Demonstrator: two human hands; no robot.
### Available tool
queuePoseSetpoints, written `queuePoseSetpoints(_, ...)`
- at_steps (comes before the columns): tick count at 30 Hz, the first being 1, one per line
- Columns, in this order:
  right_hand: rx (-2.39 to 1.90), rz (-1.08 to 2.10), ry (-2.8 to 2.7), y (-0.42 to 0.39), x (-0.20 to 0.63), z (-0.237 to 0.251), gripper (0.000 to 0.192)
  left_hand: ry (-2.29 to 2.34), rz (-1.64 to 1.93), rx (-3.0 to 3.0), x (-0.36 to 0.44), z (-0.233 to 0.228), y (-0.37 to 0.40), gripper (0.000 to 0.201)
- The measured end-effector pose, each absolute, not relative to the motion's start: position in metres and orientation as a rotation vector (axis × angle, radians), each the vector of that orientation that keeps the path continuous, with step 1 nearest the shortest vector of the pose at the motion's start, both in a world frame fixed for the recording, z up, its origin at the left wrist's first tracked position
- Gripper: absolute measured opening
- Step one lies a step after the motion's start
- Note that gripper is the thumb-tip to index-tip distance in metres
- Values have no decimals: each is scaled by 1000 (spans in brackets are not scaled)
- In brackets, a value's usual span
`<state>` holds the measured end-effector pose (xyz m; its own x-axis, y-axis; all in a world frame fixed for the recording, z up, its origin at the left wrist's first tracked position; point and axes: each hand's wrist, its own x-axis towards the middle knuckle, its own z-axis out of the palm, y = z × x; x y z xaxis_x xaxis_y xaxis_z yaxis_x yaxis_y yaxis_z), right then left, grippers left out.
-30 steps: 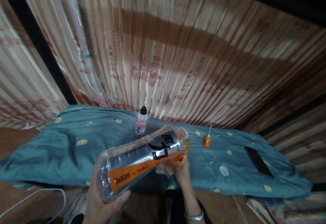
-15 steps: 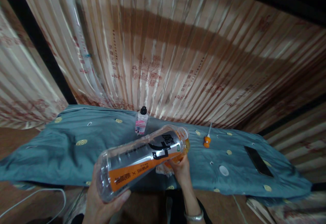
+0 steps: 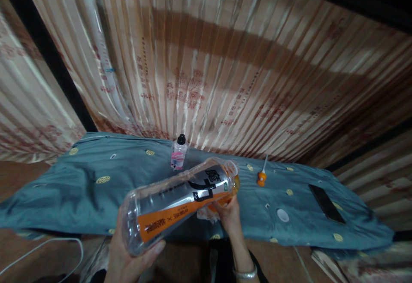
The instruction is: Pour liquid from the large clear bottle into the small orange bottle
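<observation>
A large clear plastic bottle (image 3: 180, 203) with an orange and silver label is tilted across the middle, its neck up to the right. My left hand (image 3: 131, 248) grips its base end. At the neck, my right hand (image 3: 229, 214) is closed around an orange container (image 3: 236, 183), mostly hidden behind the bottle and fingers. The bottle's mouth meets the top of that container; I cannot tell whether they touch. A crumpled white tissue (image 3: 206, 215) lies just beneath, beside my right hand. Any liquid passing between the two is not visible.
On the blue-green cloth (image 3: 80, 197) stand a small clear bottle with a black cap (image 3: 179, 154) and an orange pump top with a white tube (image 3: 262, 178). A white round lid (image 3: 283, 215) and a dark phone (image 3: 326, 204) lie right. A pleated curtain (image 3: 206, 59) rises behind.
</observation>
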<state>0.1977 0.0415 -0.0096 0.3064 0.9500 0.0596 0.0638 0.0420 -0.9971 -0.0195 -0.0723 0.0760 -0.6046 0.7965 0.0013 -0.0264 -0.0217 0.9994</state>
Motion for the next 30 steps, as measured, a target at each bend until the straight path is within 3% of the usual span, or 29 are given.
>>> queuePoseSetpoints(9, -1359, 908, -1047, 42, 198, -11, 58, 1645, 1714, 798, -18, 78, -72, 82)
queuePoseSetpoints(18, -1391, 927, -1040, 42, 199, -15, 63, 1659, 1691, 820, -17, 81, -71, 124)
queuePoseSetpoints(24, -1390, 915, -1034, 42, 198, -11, 63, 1653, 1709, 812, -18, 80, -72, 73)
queuePoseSetpoints(30, -1401, 889, -1048, 43, 199, -15, 60, 1651, 1725, 820, -19, 79, -71, 72)
